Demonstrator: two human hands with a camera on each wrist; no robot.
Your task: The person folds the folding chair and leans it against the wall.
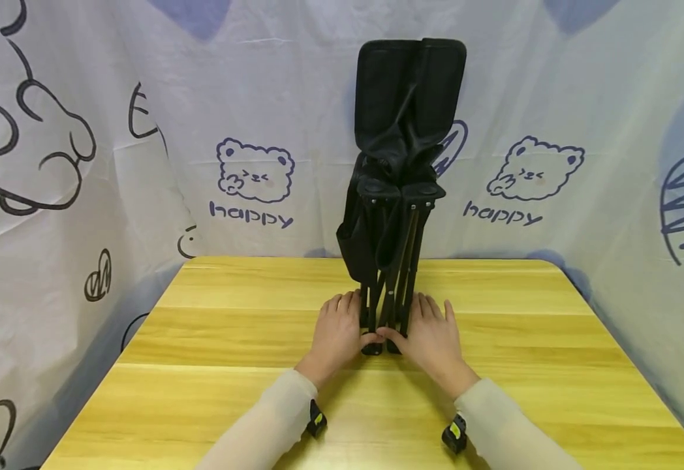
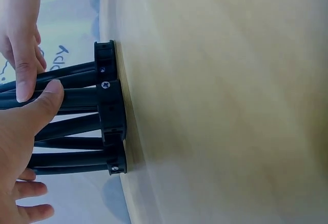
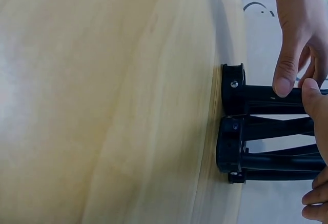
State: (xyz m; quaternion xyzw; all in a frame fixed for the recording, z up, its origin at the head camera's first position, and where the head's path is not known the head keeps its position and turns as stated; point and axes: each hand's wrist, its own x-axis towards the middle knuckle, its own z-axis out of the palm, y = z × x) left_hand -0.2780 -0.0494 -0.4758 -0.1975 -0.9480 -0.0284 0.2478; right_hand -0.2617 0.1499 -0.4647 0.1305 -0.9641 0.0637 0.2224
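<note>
A black folding chair (image 1: 403,163), folded into a narrow bundle, stands upright on the wooden table (image 1: 230,405). Around its lower legs, my left hand (image 1: 337,329) grips from the left side, thumb across the front. On the opposite side my right hand (image 1: 436,339) holds the legs likewise, and the two thumbs nearly meet. Both wrist views show the black tubes (image 2: 77,97) ending in plastic feet (image 3: 230,143) with screws. Some fingers of each hand lie straight beside the tubes; others are partly hidden behind them. Dark fabric hangs over the upper frame.
Pale curtain cloth (image 1: 312,85) with bear drawings and "happy" lettering hangs behind the table and along both sides. A black device sits at each cuff, one on the left sleeve (image 1: 265,424) and one on the right sleeve (image 1: 509,424). A dark cable (image 1: 130,328) curves beside the left table edge.
</note>
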